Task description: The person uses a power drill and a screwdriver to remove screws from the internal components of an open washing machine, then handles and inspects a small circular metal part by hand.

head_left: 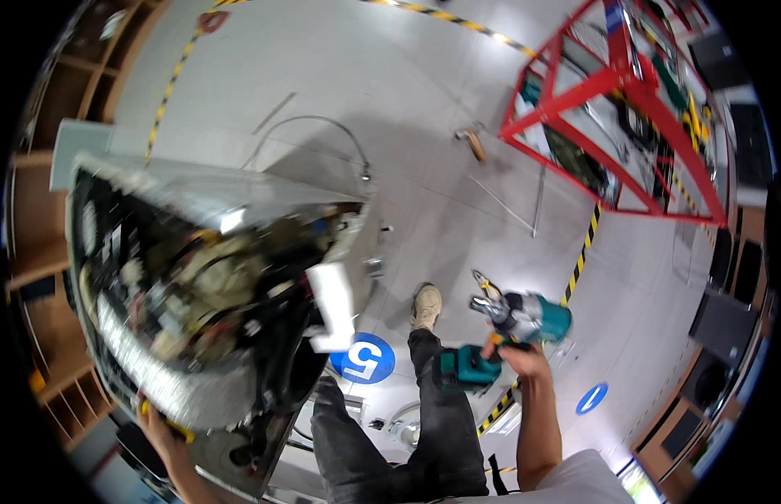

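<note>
A teal cordless power driver is being gripped tightly in the right hand above the grey floor, while the left hand, fingers curled, is being braced on the open machine housing, where a slip could be risking snagged wiring.

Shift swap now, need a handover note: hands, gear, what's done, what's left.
Right hand: gripping the teal cordless power tool, held in the air off to the right of the opened machine unit.
Left hand: on the unit's lower edge, by a yellow piece.
Unit: open, wiring and silver ducting exposed.
Done: cannot tell from this view.
Left: tool is not on the unit; no fastening in progress.
</note>
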